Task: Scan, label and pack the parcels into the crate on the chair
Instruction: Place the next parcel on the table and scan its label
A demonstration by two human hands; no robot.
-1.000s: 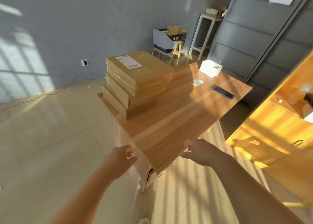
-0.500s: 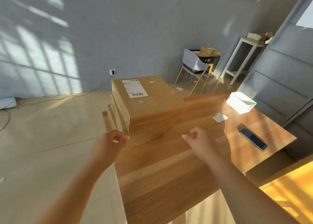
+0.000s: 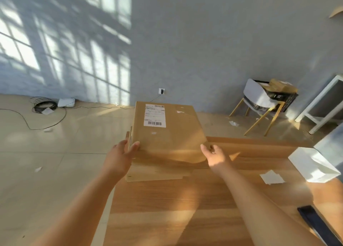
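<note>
Both hands have come forward in the last half second. They were loosely curled over bare tabletop short of the stack; now they are at the near end of the top parcel (image 3: 167, 134). Reads as the start of a pick-up. Nothing is lifted yet: the parcel lies flat on the stack (image 3: 157, 173) at the far left of the table (image 3: 185, 208).

Left hand (image 3: 119, 157): at the parcel's 7 o'clock corner, thumb laid on the top face, fingers fairly straight along the left side. Touching, not clamped.

Parcel: long axis runs 6 to 12 o'clock, away from the person. Shipping label (image 3: 155, 115) faces up near the 11 o'clock corner, its large barcode on the near edge. Whether it has been scanned, no telling.

Right hand (image 3: 216, 157): at the 5 o'clock corner, fingers apart, holding nothing. Contact with the cardboard cannot be made out.

Crate (image 3: 278, 97): sits on the chair (image 3: 258, 99) at about 2 o'clock from the parcel, well apart across the floor, with cardboard parcels already showing above its rim. Likely a two-handed lift, then a turn to the right to carry it over.
</note>
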